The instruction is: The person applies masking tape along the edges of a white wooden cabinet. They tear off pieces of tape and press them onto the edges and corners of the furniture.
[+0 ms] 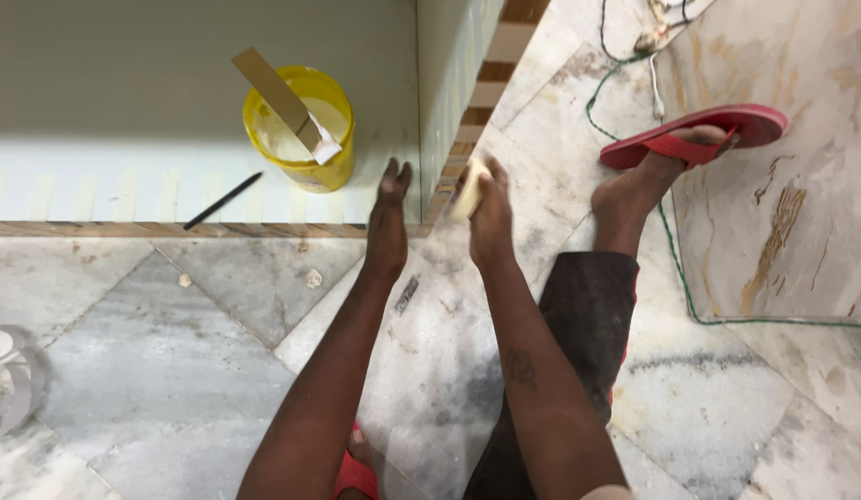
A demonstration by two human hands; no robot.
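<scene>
My right hand [491, 199] is clamped on a small pale block [470, 192], pressing it against the striped edge [467, 120] of the white panel [171, 185] lying on the marble floor [171, 370]. My left hand [390, 199] rests flat, fingers together, on the panel's corner just beside it. Further left on the panel stands a yellow round tub [305, 153] with a flat brown stick [273, 93] in it, a black pencil [223, 201] nearby. My foot wears a red sandal [699, 139].

The pad [470, 192] is a small pale cream block, clasped in the right hand [491, 218] and pressed against the edge of the white board [454, 83]. The board stands upright, its banded edge just beside the left hand [389, 218], which lies flat.
</scene>
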